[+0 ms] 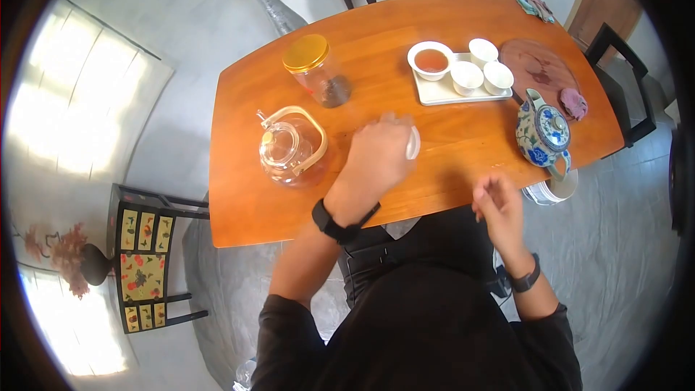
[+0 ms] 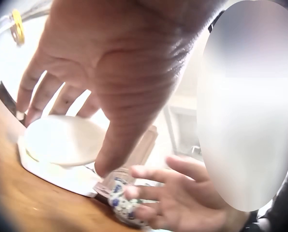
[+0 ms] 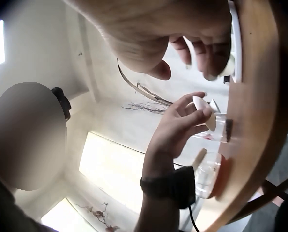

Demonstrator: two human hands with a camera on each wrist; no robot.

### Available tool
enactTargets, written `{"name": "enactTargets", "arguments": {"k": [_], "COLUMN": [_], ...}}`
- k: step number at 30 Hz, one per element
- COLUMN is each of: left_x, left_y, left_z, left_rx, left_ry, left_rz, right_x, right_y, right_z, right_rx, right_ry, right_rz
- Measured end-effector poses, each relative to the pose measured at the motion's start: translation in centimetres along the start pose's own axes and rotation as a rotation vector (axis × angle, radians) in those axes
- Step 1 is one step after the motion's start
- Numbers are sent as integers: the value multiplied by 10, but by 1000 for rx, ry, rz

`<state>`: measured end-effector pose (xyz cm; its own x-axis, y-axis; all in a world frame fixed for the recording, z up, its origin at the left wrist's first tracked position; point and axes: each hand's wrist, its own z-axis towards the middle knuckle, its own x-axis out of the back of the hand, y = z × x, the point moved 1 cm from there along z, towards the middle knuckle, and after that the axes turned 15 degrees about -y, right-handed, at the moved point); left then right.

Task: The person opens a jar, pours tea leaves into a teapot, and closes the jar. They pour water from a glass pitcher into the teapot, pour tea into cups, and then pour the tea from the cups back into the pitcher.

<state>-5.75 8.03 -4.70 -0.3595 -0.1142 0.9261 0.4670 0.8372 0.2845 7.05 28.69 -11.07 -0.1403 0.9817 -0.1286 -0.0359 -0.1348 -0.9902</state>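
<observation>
My left hand [image 1: 380,150] is over the middle of the wooden table, pinching a small white lid [image 1: 413,143] by its edge between thumb and fingers. In the left wrist view the lid [image 2: 66,140] appears as a pale oval below the palm. Nearer the table's front edge, my right hand [image 1: 499,210] hangs in the air with loosely bent fingers and holds nothing. Beyond the hands, a white tray [image 1: 463,99] carries a white bowl of reddish tea [image 1: 431,62] and several small white cups [image 1: 467,78]. A blue-and-white teapot [image 1: 543,134] stands right of the tray.
On the left stand a glass kettle [image 1: 286,152] with a pale handle and a gold-lidded jar [image 1: 318,72] with dark contents. A round reddish-brown board [image 1: 536,65] and a purple cloth [image 1: 573,103] lie at the right. Below the table's right edge is a white bucket [image 1: 554,190].
</observation>
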Motion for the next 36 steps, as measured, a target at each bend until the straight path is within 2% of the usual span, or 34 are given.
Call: {"name": "enactTargets", "arguments": {"k": [2,3,5,6,9,12,13,16,17,18,20,21,24,26,27,30,36], "left_x": [-1,-4,-7,-9,-18,-9,-5,10,13,13,11,9,2,-5,-9,-9,-11], "left_y": [19,28,41,42,38,32,29,19,11,4,-10,-15,-19,-24,-26,-26,-33], "left_z": [-5,-7,-6,-3,8,25,31,50,62,74,98,107,132,146,152,160,173], "left_rx": [-180,-185,-366,-366,-447,-519,-519,-373,-323,-320,-168,-122,-95,-135,-184,-167,-175], "left_ry": [172,171,329,331,469,564,565,633,586,585,441,345,249,251,261,248,294], "left_rz": [-185,-186,-467,-470,-577,-612,-613,-593,-580,-582,-572,-561,-575,-544,-512,-564,-624], "right_x": [-11,-7,-1,3,23,29,29,37,39,42,45,46,43,41,43,45,46], "right_y": [-29,-34,-39,-44,-55,-83,-94,-120,-125,-125,-125,-117,-86,-72,-62,-55,-58], "right_z": [27,37,59,68,94,130,144,196,216,235,266,277,297,301,304,312,313], "right_rx": [-37,-37,-140,-141,-173,-243,-214,-52,25,23,158,156,162,65,91,-13,-33], "right_ry": [67,72,-114,-115,-300,-373,-383,-412,-394,-396,-298,-301,-382,-408,-407,-450,-470], "right_rz": [3,1,162,159,87,-16,-102,-415,-570,-569,-1318,-1316,-1361,-1368,-1383,-1430,-1375]}}
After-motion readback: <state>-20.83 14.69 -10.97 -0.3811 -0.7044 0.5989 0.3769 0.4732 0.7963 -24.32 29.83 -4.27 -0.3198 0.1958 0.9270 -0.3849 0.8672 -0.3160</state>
